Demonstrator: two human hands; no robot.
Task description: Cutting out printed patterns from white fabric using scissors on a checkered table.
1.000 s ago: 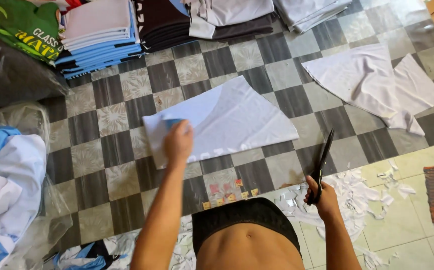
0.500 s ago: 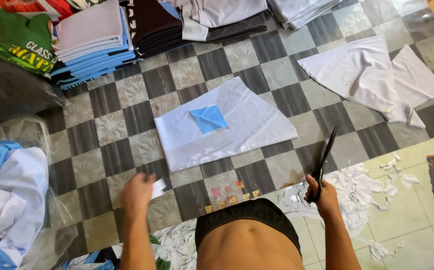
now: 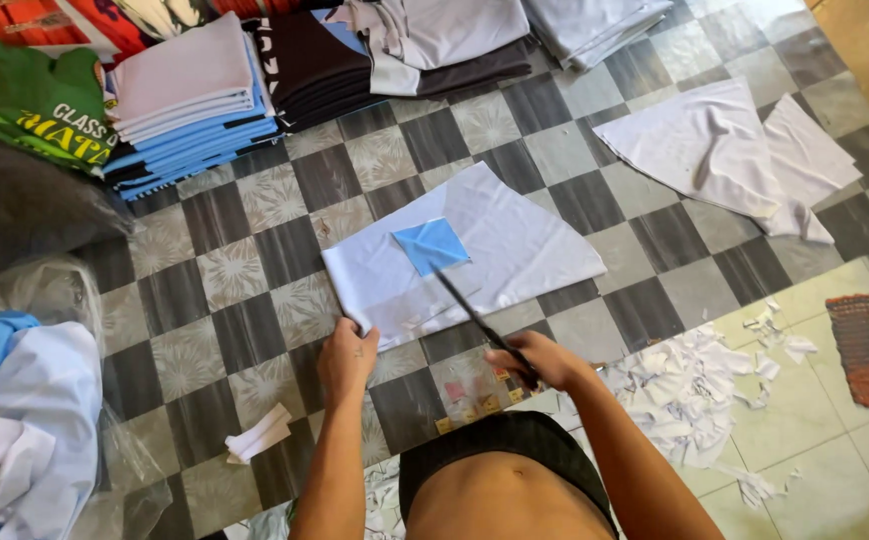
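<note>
A person seated on the checkered tile floor [image 3: 205,270] pins the near corner of a flat, limp white fabric panel [image 3: 515,240] with curled left hand [image 3: 347,358], while the right hand [image 3: 540,362] grips long black scissors [image 3: 475,318] angled over that thin, floppy cloth, probably easiest held at its edges.

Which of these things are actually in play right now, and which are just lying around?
In play:
left hand on the white fabric piece
blue patch on that piece
scissors in the right hand

Lying about:
folded garment stacks
white fabric pieces further right
paper scraps
small folded white strip
</note>
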